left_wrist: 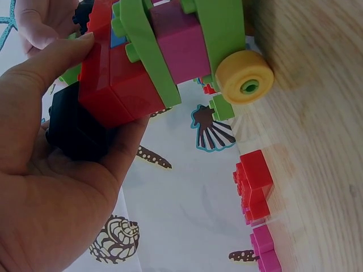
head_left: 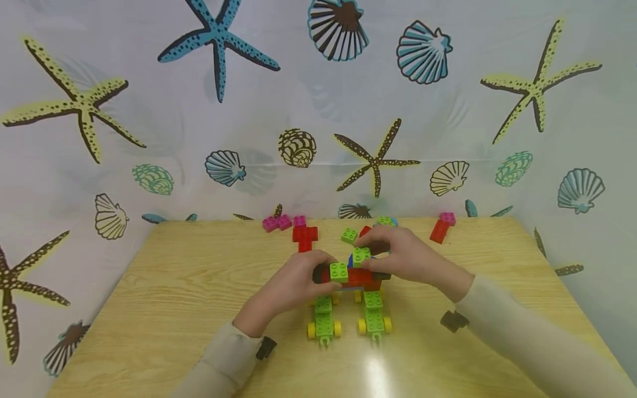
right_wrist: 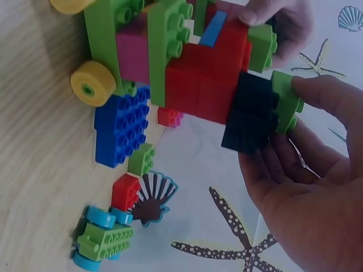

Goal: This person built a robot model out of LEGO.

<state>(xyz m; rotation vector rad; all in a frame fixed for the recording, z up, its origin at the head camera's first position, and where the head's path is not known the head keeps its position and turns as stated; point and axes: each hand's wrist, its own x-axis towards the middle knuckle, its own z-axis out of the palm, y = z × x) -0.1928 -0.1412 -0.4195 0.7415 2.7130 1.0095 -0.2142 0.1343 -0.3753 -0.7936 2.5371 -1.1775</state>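
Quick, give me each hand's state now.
Left hand: grips the brick model at its left end.
Right hand: pinches a green brick on the model's top.

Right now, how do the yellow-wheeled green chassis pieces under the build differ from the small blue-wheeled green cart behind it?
The two yellow-wheeled green plastic chassis pieces are built into the red brick build that the left hand and right hand hold. The small blue-wheeled green plastic cart lies loose on the wooden table, untouched. The wheels are yellow on one, light blue on the other. Both have studded green bodies.
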